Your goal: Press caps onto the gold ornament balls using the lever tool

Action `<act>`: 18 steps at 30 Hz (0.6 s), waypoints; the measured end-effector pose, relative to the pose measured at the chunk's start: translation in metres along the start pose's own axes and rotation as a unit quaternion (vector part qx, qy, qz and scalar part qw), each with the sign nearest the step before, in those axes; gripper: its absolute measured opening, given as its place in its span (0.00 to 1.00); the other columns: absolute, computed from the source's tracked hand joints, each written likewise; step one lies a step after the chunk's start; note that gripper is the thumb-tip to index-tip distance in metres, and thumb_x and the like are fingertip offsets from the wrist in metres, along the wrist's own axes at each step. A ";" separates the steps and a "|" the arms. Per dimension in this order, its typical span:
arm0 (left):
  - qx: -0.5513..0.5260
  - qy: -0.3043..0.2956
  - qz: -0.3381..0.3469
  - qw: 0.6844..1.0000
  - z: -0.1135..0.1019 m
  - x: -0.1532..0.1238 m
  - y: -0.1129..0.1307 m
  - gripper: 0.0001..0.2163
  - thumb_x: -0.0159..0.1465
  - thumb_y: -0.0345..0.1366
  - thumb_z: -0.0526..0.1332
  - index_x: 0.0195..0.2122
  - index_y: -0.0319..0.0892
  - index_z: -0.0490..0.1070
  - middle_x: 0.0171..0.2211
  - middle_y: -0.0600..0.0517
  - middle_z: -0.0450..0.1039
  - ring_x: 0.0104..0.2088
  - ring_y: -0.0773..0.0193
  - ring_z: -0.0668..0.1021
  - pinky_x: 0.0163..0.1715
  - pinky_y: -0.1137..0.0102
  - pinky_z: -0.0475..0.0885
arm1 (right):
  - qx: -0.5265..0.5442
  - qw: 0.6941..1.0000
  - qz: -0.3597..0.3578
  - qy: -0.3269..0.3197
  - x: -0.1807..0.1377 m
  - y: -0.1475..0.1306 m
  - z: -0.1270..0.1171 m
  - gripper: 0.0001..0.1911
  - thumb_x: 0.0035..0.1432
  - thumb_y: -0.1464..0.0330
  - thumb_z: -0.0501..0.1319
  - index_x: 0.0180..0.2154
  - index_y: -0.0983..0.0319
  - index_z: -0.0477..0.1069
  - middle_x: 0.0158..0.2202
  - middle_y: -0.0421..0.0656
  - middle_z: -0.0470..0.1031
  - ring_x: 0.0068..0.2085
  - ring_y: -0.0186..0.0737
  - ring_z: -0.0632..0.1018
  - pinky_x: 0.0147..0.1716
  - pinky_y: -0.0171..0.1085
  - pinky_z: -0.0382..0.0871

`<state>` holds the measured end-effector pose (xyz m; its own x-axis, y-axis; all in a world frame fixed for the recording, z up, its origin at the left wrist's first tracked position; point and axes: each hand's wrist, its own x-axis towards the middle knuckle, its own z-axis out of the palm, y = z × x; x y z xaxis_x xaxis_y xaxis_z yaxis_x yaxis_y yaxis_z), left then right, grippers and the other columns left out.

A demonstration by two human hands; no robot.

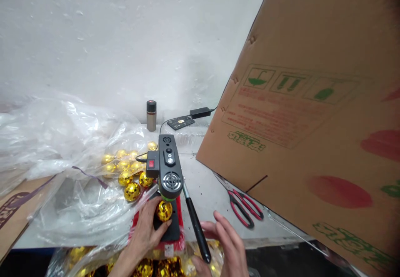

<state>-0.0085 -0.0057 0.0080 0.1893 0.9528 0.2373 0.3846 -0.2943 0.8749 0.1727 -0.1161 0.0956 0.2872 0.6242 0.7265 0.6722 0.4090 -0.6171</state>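
My left hand (146,223) is closed around a small gold mirror ball (164,211), with thumb and fingers on its sides. The ball sits beneath the round head of a black tabletop device (170,164), above its black base plate (170,231). A red switch shows on the device's side box (152,164). My right hand (226,243) has its fingers apart beside a long black lever handle (196,227) that slants toward me; whether the thumb touches the handle I cannot tell. Red material (134,227) lies under the base plate.
Several gold mirror balls (131,191) lie left of the device among clear plastic sheeting (78,135); more fill a bag (145,267) below the table edge. Red-handled scissors (245,208) lie at right, beside a large cardboard box (296,123). A bottle (151,116) and a black adapter (200,112) stand behind.
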 end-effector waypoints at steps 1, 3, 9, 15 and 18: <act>-0.003 -0.001 -0.003 1.000 0.001 0.000 -0.001 0.27 0.61 0.46 0.72 0.60 0.42 0.79 0.59 0.35 0.82 0.60 0.33 0.81 0.63 0.40 0.75 | -0.001 1.000 -0.028 0.007 0.012 -0.002 0.001 0.25 0.74 0.64 0.62 0.69 0.55 0.69 0.63 0.54 0.77 0.54 0.48 0.85 0.47 0.44 0.87; -0.010 0.010 -0.011 1.000 0.003 -0.001 -0.001 0.26 0.61 0.47 0.72 0.59 0.43 0.79 0.58 0.35 0.82 0.59 0.33 0.82 0.62 0.40 0.75 | -0.015 0.997 -0.081 0.011 0.034 -0.004 0.004 0.25 0.73 0.57 0.63 0.66 0.56 0.72 0.58 0.55 0.81 0.52 0.51 0.86 0.47 0.47 0.87; -0.031 0.015 -0.015 0.999 0.006 0.001 0.002 0.25 0.61 0.49 0.73 0.56 0.44 0.81 0.53 0.37 0.85 0.55 0.35 0.84 0.60 0.41 0.78 | 0.032 0.983 -0.171 -0.058 0.072 -0.003 0.022 0.13 0.76 0.58 0.57 0.44 0.57 0.77 0.37 0.46 0.82 0.35 0.39 0.83 0.34 0.37 0.80; -0.035 0.020 0.009 0.999 0.010 0.000 -0.002 0.24 0.62 0.47 0.72 0.57 0.43 0.81 0.54 0.37 0.85 0.54 0.37 0.85 0.57 0.44 0.80 | 0.059 0.991 -0.111 -0.055 0.053 -0.009 0.045 0.18 0.79 0.68 0.46 0.34 0.57 0.66 0.30 0.40 0.73 0.30 0.35 0.75 0.35 0.36 0.72; -0.019 0.023 0.035 0.999 0.013 -0.001 -0.007 0.23 0.63 0.46 0.72 0.58 0.44 0.80 0.54 0.38 0.85 0.53 0.38 0.85 0.55 0.45 0.81 | 0.053 0.996 -0.077 -0.002 0.046 -0.015 0.052 0.18 0.80 0.69 0.47 0.33 0.57 0.63 0.30 0.38 0.72 0.30 0.34 0.73 0.42 0.37 0.73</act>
<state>-0.0001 -0.0060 -0.0040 0.1718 0.9330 0.3162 0.3365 -0.3572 0.8713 0.1397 -0.0589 0.1225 0.1833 0.5508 0.8143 0.6317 0.5687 -0.5268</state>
